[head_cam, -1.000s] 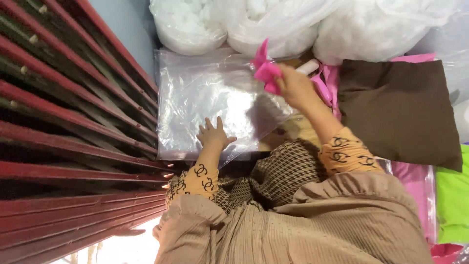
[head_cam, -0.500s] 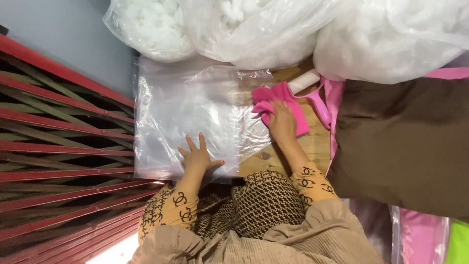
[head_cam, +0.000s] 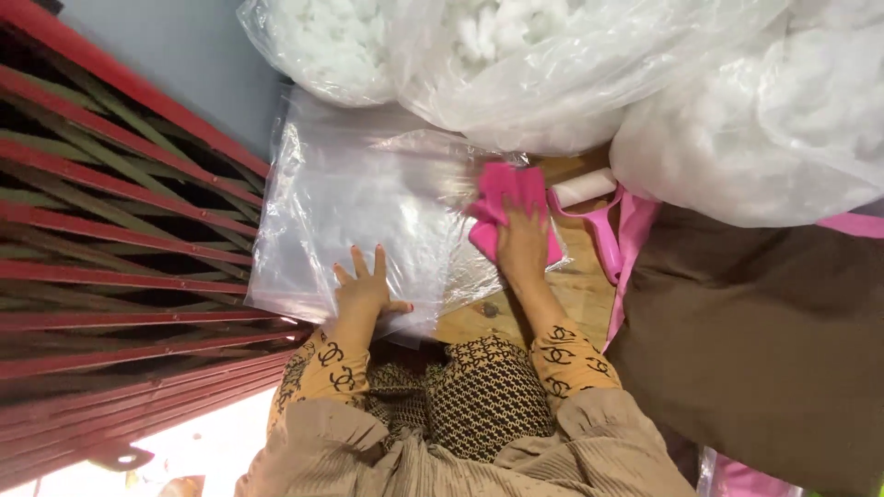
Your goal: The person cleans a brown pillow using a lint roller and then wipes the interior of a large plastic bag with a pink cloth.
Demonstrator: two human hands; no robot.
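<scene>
A clear plastic sheet (head_cam: 368,198) lies flat on a wooden surface (head_cam: 571,285). My left hand (head_cam: 364,293) rests palm down on its near edge, fingers spread, holding nothing. My right hand (head_cam: 521,244) presses a bright pink cloth (head_cam: 505,198) flat against the right part of the plastic, with the fingers lying on top of the cloth. Both forearms are in patterned orange sleeves and reach in from the bottom of the view.
Big clear bags of white stuffing (head_cam: 589,64) crowd the far side. A pink-handled roller with a white roll (head_cam: 586,189) lies just right of the cloth. Brown fabric (head_cam: 764,340) covers the right. A red metal folding gate (head_cam: 110,267) runs along the left.
My right hand has brought the pink cloth down from the air onto the plastic and slid it leftward. My left hand has stayed flat on the sheet.
</scene>
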